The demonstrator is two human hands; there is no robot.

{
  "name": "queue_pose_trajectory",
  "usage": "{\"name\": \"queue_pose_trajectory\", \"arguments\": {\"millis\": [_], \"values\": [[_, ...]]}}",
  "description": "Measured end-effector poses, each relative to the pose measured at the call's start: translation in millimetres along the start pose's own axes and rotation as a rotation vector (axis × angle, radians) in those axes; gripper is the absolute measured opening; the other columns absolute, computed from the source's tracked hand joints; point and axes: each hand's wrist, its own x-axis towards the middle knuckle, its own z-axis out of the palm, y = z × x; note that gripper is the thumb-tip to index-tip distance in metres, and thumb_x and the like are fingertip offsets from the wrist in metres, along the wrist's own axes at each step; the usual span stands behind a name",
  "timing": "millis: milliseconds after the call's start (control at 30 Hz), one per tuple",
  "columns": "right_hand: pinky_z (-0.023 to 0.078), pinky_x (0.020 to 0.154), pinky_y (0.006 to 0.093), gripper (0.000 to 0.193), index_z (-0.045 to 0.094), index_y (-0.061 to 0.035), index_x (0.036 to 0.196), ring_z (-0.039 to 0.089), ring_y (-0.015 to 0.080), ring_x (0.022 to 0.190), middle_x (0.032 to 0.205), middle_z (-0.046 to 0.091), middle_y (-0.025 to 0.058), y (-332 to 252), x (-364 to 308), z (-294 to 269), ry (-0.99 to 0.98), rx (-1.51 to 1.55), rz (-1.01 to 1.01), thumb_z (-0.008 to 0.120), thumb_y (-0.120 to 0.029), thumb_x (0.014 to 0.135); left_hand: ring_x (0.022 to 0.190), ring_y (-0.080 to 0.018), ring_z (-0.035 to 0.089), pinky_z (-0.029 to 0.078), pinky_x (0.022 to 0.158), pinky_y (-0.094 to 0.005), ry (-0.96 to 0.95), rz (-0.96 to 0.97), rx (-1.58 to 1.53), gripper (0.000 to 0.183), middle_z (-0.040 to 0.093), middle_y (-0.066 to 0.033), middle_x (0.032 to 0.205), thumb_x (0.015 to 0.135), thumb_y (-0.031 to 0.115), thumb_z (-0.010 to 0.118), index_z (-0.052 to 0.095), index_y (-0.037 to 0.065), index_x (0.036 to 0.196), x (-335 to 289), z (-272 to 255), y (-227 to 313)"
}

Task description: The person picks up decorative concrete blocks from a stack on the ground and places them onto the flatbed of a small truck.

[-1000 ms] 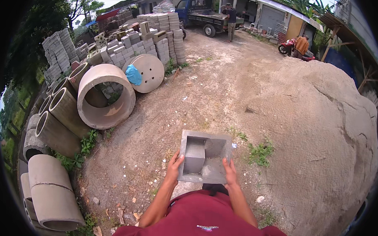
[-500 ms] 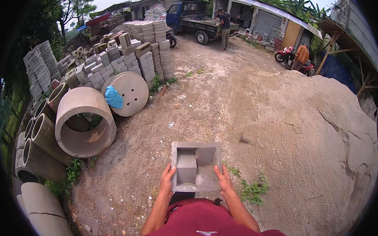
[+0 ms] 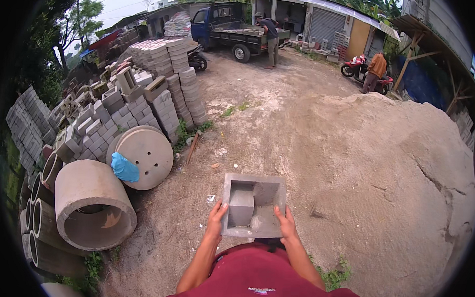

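Observation:
Between my two hands is a grey concrete ventilation block [image 3: 269,217], a squarish frame with a recess and a smaller solid cube shape inside its left half. My left hand [image 3: 215,219] grips its left side, thumb on the near face. On the opposite side my right hand [image 3: 286,223] holds it the same way. The fingers beneath are mostly hidden. The block is held in front of my waist, above the dirt ground, its recessed face turned up toward me.
Concrete pipe rings [image 3: 97,206] and round lids with holes [image 3: 145,158] line the left, before stacked paving blocks [image 3: 110,110]. A big sand heap [image 3: 399,170] rises at right. Farther off are a dark blue truck [image 3: 236,33] with a person [image 3: 271,37], and another person [image 3: 375,69] by a red motorbike [image 3: 355,69].
The lids and pipe rings now sit farther left and lower in view, and the truck farther left. The block stays in both hands, slightly right of before in the picture.

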Motion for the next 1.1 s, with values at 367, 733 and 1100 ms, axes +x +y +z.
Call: {"name": "queue_pose_trajectory", "arguments": {"millis": [367, 733, 1100], "values": [[0.038, 0.106, 0.041, 0.089, 0.025, 0.0003, 0.149, 0.043, 0.0293, 0.131, 0.144, 0.041, 0.0202, -107, 362, 19, -0.087, -0.063, -0.013, 0.07, -0.046, 0.087, 0.119, -0.025, 0.053, 0.041, 0.101, -0.0358, -0.046, 0.08, -0.108, 0.063, 0.054, -0.0156, 0.133, 0.094, 0.03, 0.057, 0.037, 0.001, 0.146, 342, 89, 54], [0.037, 0.106, 0.0409, 0.089, 0.024, -0.0004, 0.15, 0.042, 0.0295, 0.132, 0.146, 0.039, 0.0205, -197, 643, 35, -0.01, -0.086, 0.009, 0.07, -0.044, 0.087, 0.112, -0.0219, 0.057, 0.044, 0.096, -0.0344, 0.085, 0.03, -0.08, 0.054, 0.059, -0.0115, 0.123, 0.094, 0.031, 0.056, 0.046, 0.0, 0.137, 617, 186, 121], [0.037, 0.106, 0.0401, 0.085, 0.027, -0.0001, 0.148, 0.044, 0.0289, 0.13, 0.143, 0.042, 0.0196, -281, 944, 47, 0.131, 0.025, -0.123, 0.069, -0.042, 0.088, 0.117, -0.0229, 0.054, 0.041, 0.1, -0.0341, -0.166, 0.003, -0.006, 0.06, 0.056, -0.0139, 0.13, 0.093, 0.028, 0.058, 0.04, -0.001, 0.142, 968, 271, 174]]}}
